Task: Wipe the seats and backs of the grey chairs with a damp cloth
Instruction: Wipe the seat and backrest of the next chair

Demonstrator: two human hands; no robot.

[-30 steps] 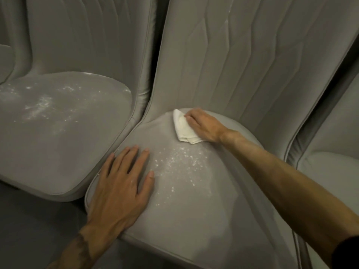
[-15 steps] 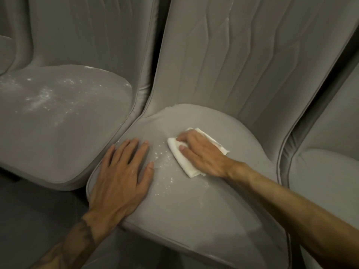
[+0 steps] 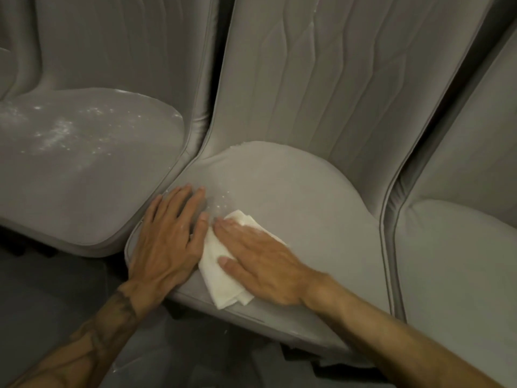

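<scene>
Dark grey floor [image 3: 50, 298] shows at lower left, below and in front of the middle seat [image 3: 302, 197], which belongs to the 2nd of 3 grey upholstered chairs set close side by side.

Left of the middle seat stands the left chair [image 3: 92, 186]. Its cushion is strewn with white powdery specks [image 3: 56, 133], thickest toward the side farthest from the middle seat. The edge of that cushion meets the middle seat's left rim.

On the middle seat's front left corner lies the left hand [image 3: 167, 242], palm down. It is released and flat, with the fingers straight, slightly spread and pointing toward the backrest, and it holds nothing. A tattoo marks its forearm. Just beyond its fingertips, a small patch of white flecks [image 3: 222, 201] sits on the middle seat.

Against the thumb side of that hand, a folded white cloth [image 3: 221, 278] lies on the front part of the middle seat, with its near end reaching the seat's front edge. The right hand [image 3: 260, 261] rests on top of it, palm down. Its fingers are straight and together, pointing left, so it presses the cloth flat rather than grasping it. Its forearm runs off toward the lower right, across the middle seat's front right corner.

Behind the middle seat rises the middle back [image 3: 335, 79], quilted with wavy upright seams.

Right of the middle seat, close alongside, is the right chair [image 3: 461, 261], only partly in view.
</scene>
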